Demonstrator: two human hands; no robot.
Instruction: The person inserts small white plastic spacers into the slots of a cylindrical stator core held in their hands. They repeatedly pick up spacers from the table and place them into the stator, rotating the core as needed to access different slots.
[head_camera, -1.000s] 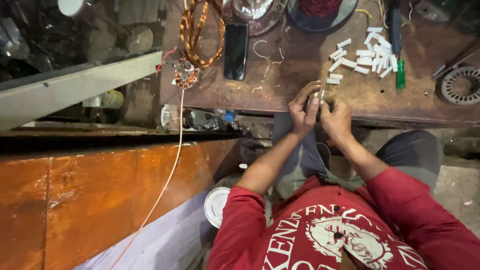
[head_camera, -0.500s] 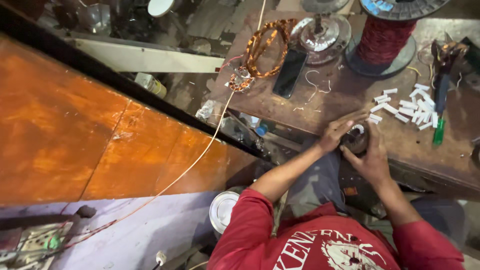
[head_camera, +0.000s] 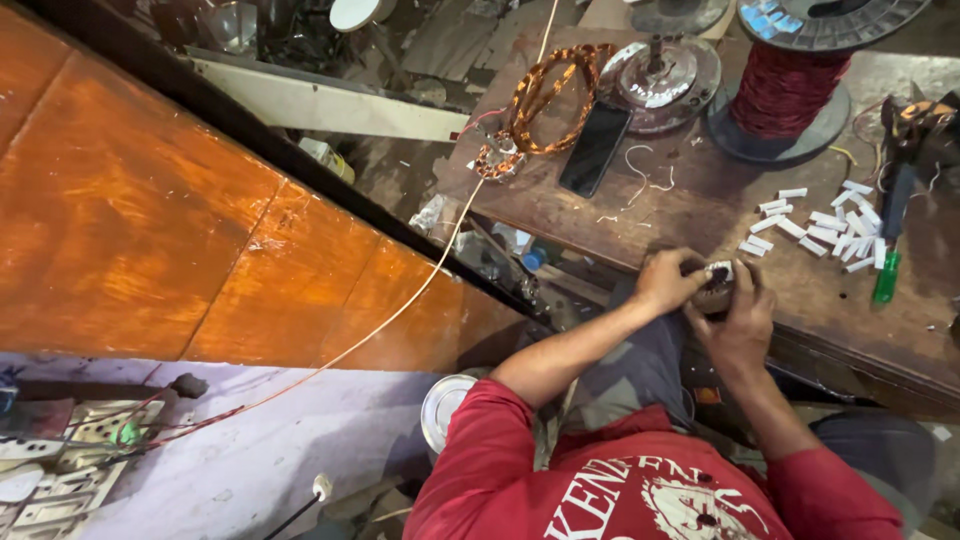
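Both hands meet at the near edge of the desk (head_camera: 700, 190). Your left hand (head_camera: 668, 282) and right hand (head_camera: 742, 322) are cupped tight around a small round motor part (head_camera: 716, 283), mostly hidden by the fingers. It looks like metal with fine windings: dense for its size, rigid in the body, easily nicked at the wire. Hold it by the outer rim, not the windings. White sleeve pieces (head_camera: 825, 225) lie just beyond; the copper wire coil (head_camera: 545, 95) and phone (head_camera: 594, 148) sit farther off.
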